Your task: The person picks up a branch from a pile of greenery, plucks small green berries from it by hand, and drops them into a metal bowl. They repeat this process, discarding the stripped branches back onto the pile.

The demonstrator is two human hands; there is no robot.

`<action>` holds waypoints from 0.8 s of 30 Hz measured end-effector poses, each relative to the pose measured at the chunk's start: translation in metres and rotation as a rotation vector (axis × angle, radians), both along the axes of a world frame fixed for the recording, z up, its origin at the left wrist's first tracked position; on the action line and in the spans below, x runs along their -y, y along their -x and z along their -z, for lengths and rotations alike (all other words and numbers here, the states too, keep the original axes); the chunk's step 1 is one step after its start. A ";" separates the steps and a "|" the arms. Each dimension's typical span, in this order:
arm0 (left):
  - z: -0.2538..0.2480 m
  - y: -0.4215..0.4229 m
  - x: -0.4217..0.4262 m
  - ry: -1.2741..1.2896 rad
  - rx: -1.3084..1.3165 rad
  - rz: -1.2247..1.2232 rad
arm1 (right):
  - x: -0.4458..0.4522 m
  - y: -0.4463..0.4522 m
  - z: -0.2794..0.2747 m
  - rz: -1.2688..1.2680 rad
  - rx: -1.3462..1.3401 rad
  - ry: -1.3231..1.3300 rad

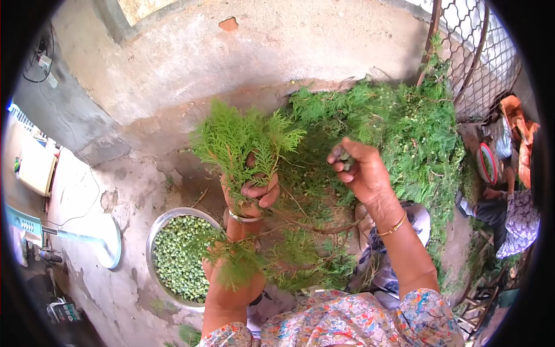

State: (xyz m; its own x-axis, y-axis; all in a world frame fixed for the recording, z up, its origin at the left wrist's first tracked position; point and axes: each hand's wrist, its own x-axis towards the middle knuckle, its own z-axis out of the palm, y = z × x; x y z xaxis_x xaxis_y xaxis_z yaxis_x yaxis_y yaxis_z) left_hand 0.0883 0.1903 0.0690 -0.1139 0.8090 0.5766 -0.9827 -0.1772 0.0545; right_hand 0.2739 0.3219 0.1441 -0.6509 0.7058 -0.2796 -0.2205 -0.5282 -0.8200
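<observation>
**Left hand [261, 191] grips green sprig [240, 134] as right hand [368, 172] pinches small pods [345, 159]**

One stand with a round base [108, 240] rests on the concrete floor, well to the left of the left hand. Between them, slightly nearer the body, sits one metal bowl [151, 261] of green pods too numerous to count. The left forearm reaches forward, fingers clamped around the stems of the sprig, its feathery leaves fanning out above the fist; one silver-coloured bangle [245, 218] circles the wrist. A long twig [324, 230] runs below both hands. The right arm bends inward, one gold-coloured bangle [393, 225] at its wrist; thumb and curled fingers close on a few pods, their exact number hidden by the fingers. Beyond the right hand and to its right spreads one large heap of cut branches [425, 144], lying against a wall [277, 46]. At far right, well apart from the right hand, one other person's patterned sleeve [520, 222] shows near one red-rimmed tray [481, 163].
</observation>
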 end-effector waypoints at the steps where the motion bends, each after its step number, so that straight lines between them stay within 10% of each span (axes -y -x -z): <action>1: -0.002 0.000 0.001 0.000 0.002 -0.001 | 0.005 0.003 -0.004 -0.074 0.005 -0.027; 13: -0.026 -0.011 0.004 1.110 0.027 -0.651 | 0.106 0.067 -0.078 -0.373 -0.256 -0.207; 16: -0.025 -0.010 0.018 1.103 0.054 -0.710 | 0.135 0.109 -0.083 -0.389 -0.457 -1.816; 18: -0.028 -0.012 0.025 1.085 0.050 -0.712 | 0.170 0.120 -0.103 -0.910 0.013 -0.948; 24: -0.035 0.004 0.033 0.915 -0.014 -0.651 | 0.119 0.080 -0.111 -0.390 -0.150 -1.120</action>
State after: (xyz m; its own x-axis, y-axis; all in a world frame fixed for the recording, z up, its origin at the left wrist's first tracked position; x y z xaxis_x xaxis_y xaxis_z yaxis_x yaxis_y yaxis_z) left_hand 0.0844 0.1574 0.1043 -0.6678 0.7169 -0.1999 -0.7156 -0.5445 0.4375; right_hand 0.1935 0.2030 0.2548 -0.8489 0.2559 0.4625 -0.3373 0.4115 -0.8467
